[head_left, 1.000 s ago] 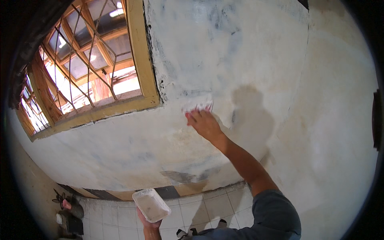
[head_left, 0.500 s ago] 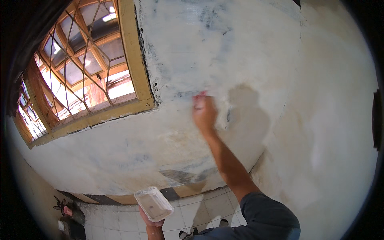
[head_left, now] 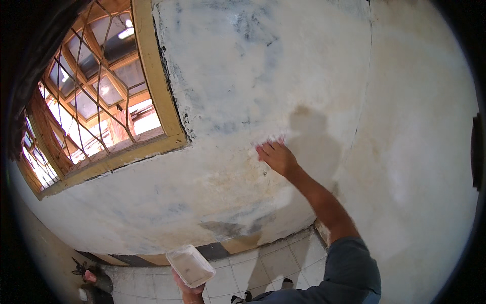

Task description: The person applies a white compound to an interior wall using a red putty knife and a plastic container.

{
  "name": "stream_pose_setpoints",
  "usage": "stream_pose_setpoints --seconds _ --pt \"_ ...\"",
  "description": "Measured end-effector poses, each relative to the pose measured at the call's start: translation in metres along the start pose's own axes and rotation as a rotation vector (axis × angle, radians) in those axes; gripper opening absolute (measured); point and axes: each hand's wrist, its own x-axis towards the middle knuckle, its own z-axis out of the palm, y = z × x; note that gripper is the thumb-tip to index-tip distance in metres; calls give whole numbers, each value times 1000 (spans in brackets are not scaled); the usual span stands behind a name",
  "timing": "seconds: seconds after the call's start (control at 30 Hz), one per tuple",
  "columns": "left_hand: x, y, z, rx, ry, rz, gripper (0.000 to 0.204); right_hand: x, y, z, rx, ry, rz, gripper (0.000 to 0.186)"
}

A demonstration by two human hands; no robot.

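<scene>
My right hand point(head_left: 277, 156) is closed at the patchy white wall point(head_left: 223, 172), to the right of the window's lower corner. Its fingers grip a small reddish thing point(head_left: 260, 149), mostly covered by the hand and too blurred to name. Low in the view, my left hand point(head_left: 188, 289) holds a shallow white rectangular plastic tub point(head_left: 191, 266) from below and the side. The tub is tilted with its open top towards me, and an off-white layer shows in it. The wall around my right hand has bluish, grey and yellowish stains.
A yellow-framed window point(head_left: 174, 141) with metal bars is at the upper left. Black and tan skirting point(head_left: 212, 251) runs along the wall's foot above a white tiled floor point(head_left: 238, 273). Pots with a plant point(head_left: 104, 283) stand at the lower left. Another wall point(head_left: 415, 152) meets this one at right.
My right hand has moved down and to the right along the wall, its forearm now leaning further left. The tub has shifted slightly down and left. The view has turned a little.
</scene>
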Motion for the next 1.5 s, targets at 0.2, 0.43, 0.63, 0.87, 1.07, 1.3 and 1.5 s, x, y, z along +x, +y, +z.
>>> stream_pose_setpoints --seconds 0.2,0.43,0.63,0.87,1.07,1.3,1.5 --pt "1 -8 9 -78 52 73 59 -125 7 -27 117 -26 198 18" --pt "-7 -14 26 -25 63 64 56 -21 -5 30 271 667 966 16" --pt "2 -11 17 -18 51 36 58 55 -226 73 705 -327 148 18" --pt "-5 3 4 1 30 10 65 7 -154 15 473 65 553 18" --pt "-1 0 0 32 -33 22 63 68 -62 16 263 586 899 7" --pt "5 -2 10 24 11 -14 63 44 -170 5 329 142 -7 16" --pt "6 -6 15 31 70 -4 62 21 -42 2 8 59 51 21"
